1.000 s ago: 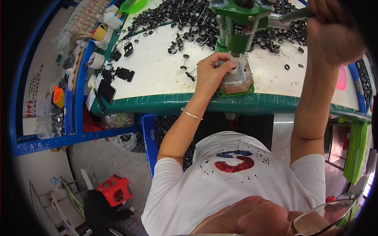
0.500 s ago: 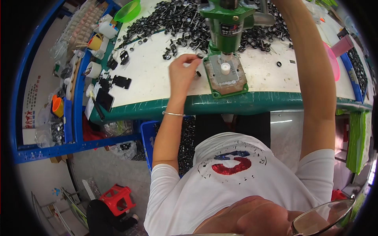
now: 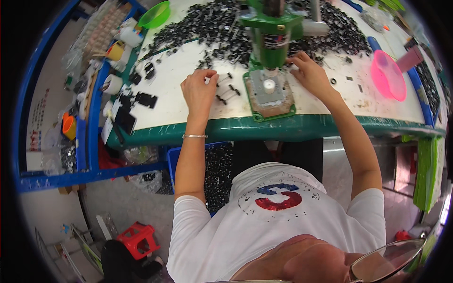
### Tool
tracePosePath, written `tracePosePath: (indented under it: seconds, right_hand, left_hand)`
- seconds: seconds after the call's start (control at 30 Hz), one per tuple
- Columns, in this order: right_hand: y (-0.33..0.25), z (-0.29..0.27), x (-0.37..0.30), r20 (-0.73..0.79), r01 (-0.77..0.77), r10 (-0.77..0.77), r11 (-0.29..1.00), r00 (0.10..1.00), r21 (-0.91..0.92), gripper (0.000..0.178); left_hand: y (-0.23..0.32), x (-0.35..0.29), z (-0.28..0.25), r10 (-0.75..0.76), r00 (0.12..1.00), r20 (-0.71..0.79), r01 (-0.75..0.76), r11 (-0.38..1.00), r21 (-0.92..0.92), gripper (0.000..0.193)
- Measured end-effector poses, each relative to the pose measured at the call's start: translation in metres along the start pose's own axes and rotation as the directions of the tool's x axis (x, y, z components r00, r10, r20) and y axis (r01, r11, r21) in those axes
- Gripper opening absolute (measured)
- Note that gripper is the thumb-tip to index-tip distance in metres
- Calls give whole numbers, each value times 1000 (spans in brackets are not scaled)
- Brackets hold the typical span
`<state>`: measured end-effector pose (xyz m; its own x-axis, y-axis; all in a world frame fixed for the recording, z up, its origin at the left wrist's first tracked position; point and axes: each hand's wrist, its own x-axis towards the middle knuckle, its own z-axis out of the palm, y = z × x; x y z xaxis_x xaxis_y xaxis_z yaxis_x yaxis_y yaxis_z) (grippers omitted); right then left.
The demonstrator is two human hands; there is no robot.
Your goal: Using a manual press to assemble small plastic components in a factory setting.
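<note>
A green bench press stands before me, with a white round fixture on its base plate. Left of the base, my left hand is closed with thumb and fingertips together; what they pinch is hidden. Right beside those fingertips are thin metal rods with black ends, a few of them together on the white tabletop. My right hand is to the right of the press, fingers curled at the edge of the heap of black-headed metal pins; what it grips cannot be made out.
Black plastic parts and a dark flat device lie at the left. A green bowl stands far left, a pink basin at the right. Below the table edge sits a blue crate of small parts.
My right hand has come down from the press's upper right to the tabletop. My left hand has drawn back left from the press base, and rods now show beside it.
</note>
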<state>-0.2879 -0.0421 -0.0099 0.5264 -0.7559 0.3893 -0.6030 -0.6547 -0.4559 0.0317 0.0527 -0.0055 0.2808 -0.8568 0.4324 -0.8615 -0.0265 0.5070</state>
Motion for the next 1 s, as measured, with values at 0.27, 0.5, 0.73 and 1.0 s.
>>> tracePosePath:
  seconds: [0.27, 0.5, 0.73, 1.0]
  right_hand:
    - [7, 10, -2, -21, 27, -30, 994, 999, -107, 14]
    - [4, -1, -10, 46, -56, 62, 990, 997, -130, 16]
    - [-48, -22, -6, 24, -60, 55, 901, 998, 429, 26]
    - [-72, -6, -16, 116, -48, -1, 908, 993, 417, 29]
  left_hand:
    - [-20, 18, 13, -38, 997, -70, 49, 985, 167, 18]
    - [-15, 35, 33, -77, 994, -74, 94, 962, 256, 16]
    - [5, 20, 4, -125, 980, -158, 64, 936, -347, 13]
    - [37, 0, -13, -172, 921, 351, 387, 288, -876, 20]
